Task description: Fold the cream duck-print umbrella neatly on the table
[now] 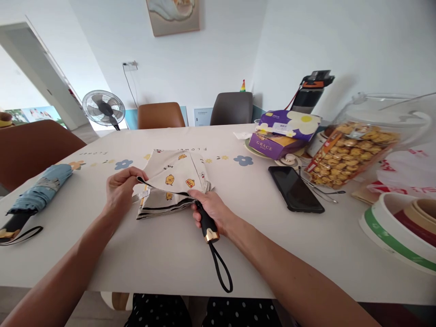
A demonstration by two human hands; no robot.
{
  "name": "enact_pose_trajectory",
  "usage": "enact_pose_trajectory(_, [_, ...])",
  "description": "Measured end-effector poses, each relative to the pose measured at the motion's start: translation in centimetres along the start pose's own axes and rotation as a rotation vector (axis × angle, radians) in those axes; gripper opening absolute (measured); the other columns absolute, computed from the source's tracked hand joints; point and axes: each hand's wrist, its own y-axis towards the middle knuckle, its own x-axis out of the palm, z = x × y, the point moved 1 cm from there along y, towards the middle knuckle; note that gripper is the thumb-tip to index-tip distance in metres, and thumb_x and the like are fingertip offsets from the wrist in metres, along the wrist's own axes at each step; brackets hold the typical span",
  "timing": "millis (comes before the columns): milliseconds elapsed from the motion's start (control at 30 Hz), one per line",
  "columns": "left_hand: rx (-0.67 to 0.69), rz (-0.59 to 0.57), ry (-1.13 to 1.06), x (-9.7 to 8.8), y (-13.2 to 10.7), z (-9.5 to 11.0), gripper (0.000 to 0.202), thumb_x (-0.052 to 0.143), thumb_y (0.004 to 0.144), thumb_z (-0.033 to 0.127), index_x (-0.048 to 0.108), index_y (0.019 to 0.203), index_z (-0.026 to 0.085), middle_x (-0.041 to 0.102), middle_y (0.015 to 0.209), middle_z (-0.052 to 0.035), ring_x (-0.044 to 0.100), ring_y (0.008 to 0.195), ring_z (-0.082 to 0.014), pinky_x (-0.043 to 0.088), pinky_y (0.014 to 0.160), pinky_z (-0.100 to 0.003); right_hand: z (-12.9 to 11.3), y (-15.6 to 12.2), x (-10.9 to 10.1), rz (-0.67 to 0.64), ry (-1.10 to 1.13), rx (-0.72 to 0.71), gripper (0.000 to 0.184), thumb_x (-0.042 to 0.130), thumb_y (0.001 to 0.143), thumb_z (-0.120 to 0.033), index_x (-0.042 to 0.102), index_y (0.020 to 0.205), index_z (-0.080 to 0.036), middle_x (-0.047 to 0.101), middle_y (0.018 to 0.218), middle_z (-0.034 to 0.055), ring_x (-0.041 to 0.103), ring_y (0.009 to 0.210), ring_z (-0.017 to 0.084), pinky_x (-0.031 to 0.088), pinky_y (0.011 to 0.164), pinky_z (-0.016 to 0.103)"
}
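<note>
A cream folding umbrella (175, 175) printed with yellow ducks lies loosely collapsed on the white table (170, 254). My right hand (213, 209) is closed round its black handle (207, 225), whose gold cap and black wrist loop (221, 268) trail toward me. My left hand (120, 188) pinches the dark-trimmed edge of the canopy fabric at its left side and holds it up slightly.
A blue folded umbrella (39, 193) lies at the table's left edge. A black phone (294, 188), a purple box (281, 134), a clear snack jar (361, 145) and stacked bowls (398, 225) crowd the right side. Chairs and a fan (104, 108) stand beyond.
</note>
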Motion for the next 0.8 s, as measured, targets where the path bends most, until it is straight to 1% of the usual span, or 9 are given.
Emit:
enact_pose_trajectory(200, [0.005, 0.213, 0.196, -1.0, 0.3, -0.9, 0.019, 0.04, 0.058, 0.009, 0.056, 0.055, 0.019, 0.056, 0.057, 0.0013, 0.055, 0.059, -0.0129, 0.048, 0.061, -0.026, 0.1, -0.1, 0.3, 0.034, -0.071, -0.016, 0.019, 0.058, 0.074, -0.02, 0.04, 0.069, -0.018, 0.043, 0.055, -0.0053, 0.04, 0.034, 0.007, 0.037, 0.027, 0.022])
enact_pose_trajectory(267, [0.057, 0.213, 0.304, -0.6, 0.2, -0.3, 0.021, 0.04, 0.063, 0.011, 0.059, 0.061, 0.019, 0.06, 0.064, 0.0007, 0.058, 0.066, -0.0142, 0.048, 0.066, -0.027, 0.2, -0.1, 0.3, 0.038, -0.1, -0.015, 0.019, 0.058, 0.073, -0.02, 0.04, 0.069, -0.018, 0.043, 0.055, -0.0052, 0.04, 0.034, 0.007, 0.039, 0.027, 0.023])
enact_pose_trajectory(300, [0.087, 0.162, 0.371, -0.2, 0.2, 0.0, 0.022, 0.041, 0.067, 0.013, 0.061, 0.067, 0.02, 0.063, 0.072, 0.0003, 0.059, 0.073, -0.0151, 0.048, 0.07, -0.028, 0.3, 0.0, 0.3, 0.037, -0.117, -0.016, 0.019, 0.059, 0.072, -0.02, 0.04, 0.07, -0.018, 0.043, 0.054, -0.0053, 0.041, 0.034, 0.008, 0.039, 0.027, 0.024])
enact_pose_trajectory(367, [0.163, -0.035, 0.507, 1.1, 0.3, 0.6, 0.026, 0.041, 0.075, 0.02, 0.064, 0.087, 0.023, 0.065, 0.095, -0.0003, 0.058, 0.093, -0.0171, 0.047, 0.08, -0.029, 0.4, 0.1, 0.2, 0.03, -0.155, -0.025, 0.02, 0.06, 0.071, -0.021, 0.04, 0.07, -0.018, 0.042, 0.053, -0.0056, 0.041, 0.033, 0.008, 0.04, 0.027, 0.024])
enact_pose_trajectory(433, [0.241, -0.27, 0.642, 2.5, 0.4, 0.6, 0.034, 0.038, 0.083, 0.029, 0.057, 0.111, 0.022, 0.057, 0.12, -0.0025, 0.048, 0.114, -0.019, 0.039, 0.095, -0.032, 0.5, 0.2, 0.1, 0.017, -0.188, -0.044, 0.021, 0.061, 0.07, -0.023, 0.04, 0.07, -0.019, 0.042, 0.052, -0.0059, 0.042, 0.033, 0.008, 0.04, 0.026, 0.024])
enact_pose_trajectory(500, [0.255, -0.439, 0.8, 3.5, 0.5, -0.4, 0.047, 0.031, 0.087, 0.037, 0.043, 0.129, 0.018, 0.041, 0.137, -0.0058, 0.031, 0.129, -0.02, 0.026, 0.106, -0.037, 0.7, 0.2, 0.1, 0.007, -0.209, -0.061, 0.022, 0.061, 0.07, -0.024, 0.04, 0.069, -0.019, 0.042, 0.052, -0.0061, 0.042, 0.032, 0.008, 0.041, 0.026, 0.024])
enact_pose_trajectory(633, [0.091, -0.607, 1.093, 4.0, 0.0, -3.8, 0.056, 0.018, 0.091, 0.041, 0.021, 0.14, 0.016, 0.021, 0.147, -0.007, 0.014, 0.136, -0.0211, 0.013, 0.108, -0.047, 0.9, 0.2, 0.2, -0.011, -0.231, -0.075, 0.023, 0.061, 0.07, -0.023, 0.038, 0.068, -0.019, 0.041, 0.052, -0.0065, 0.044, 0.032, 0.008, 0.042, 0.027, 0.023])
enact_pose_trajectory(733, [0.033, -0.69, 1.182, 3.7, -0.7, -5.4, 0.055, 0.016, 0.091, 0.04, 0.018, 0.141, 0.016, 0.019, 0.148, -0.0076, 0.013, 0.136, -0.0204, 0.014, 0.107, -0.048, 1.0, 0.2, 0.1, -0.039, -0.236, -0.095, 0.022, 0.061, 0.07, -0.024, 0.04, 0.07, -0.018, 0.041, 0.051, -0.007, 0.045, 0.032, 0.008, 0.044, 0.028, 0.024])
enact_pose_trajectory(800, [0.041, -0.684, 1.206, 3.6, -1.0, -5.5, 0.054, 0.016, 0.091, 0.038, 0.018, 0.141, 0.016, 0.019, 0.148, -0.0086, 0.013, 0.136, -0.0205, 0.015, 0.106, -0.048, 1.0, 0.4, 0.1, -0.054, -0.232, -0.105, 0.022, 0.061, 0.071, -0.025, 0.041, 0.071, -0.017, 0.042, 0.052, -0.007, 0.046, 0.032, 0.008, 0.046, 0.029, 0.025])
